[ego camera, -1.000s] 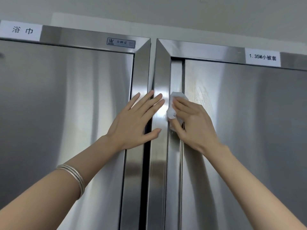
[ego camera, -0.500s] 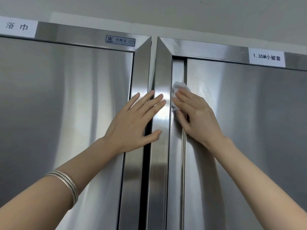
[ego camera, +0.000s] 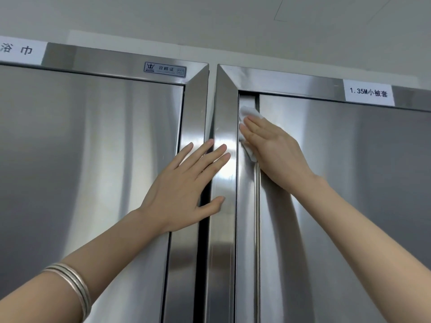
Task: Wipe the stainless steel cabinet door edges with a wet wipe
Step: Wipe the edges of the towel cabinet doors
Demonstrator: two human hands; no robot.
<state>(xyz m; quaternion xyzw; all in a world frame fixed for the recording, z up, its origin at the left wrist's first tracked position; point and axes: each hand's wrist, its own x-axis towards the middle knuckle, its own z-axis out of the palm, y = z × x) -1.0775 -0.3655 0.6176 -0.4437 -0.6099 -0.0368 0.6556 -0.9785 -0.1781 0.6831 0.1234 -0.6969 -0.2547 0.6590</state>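
The right hand [ego camera: 277,155] presses the wet wipe [ego camera: 250,113] with straight fingers against the narrow door edge [ego camera: 247,229], near its top corner at about one o'clock in the view. The left hand [ego camera: 186,183], at eight o'clock from it, rests flat across the cabinet frames [ego camera: 221,252], holding nothing. The stroke probably goes best with even pressure, following the edge toward twelve o'clock into the corner.

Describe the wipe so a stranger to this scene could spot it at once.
Find the right-hand steel cabinet, labelled 1.35M. Follow its narrow door edge up to the right hand. The wipe is the crumpled white sheet under its fingers; the label above is flat and printed.
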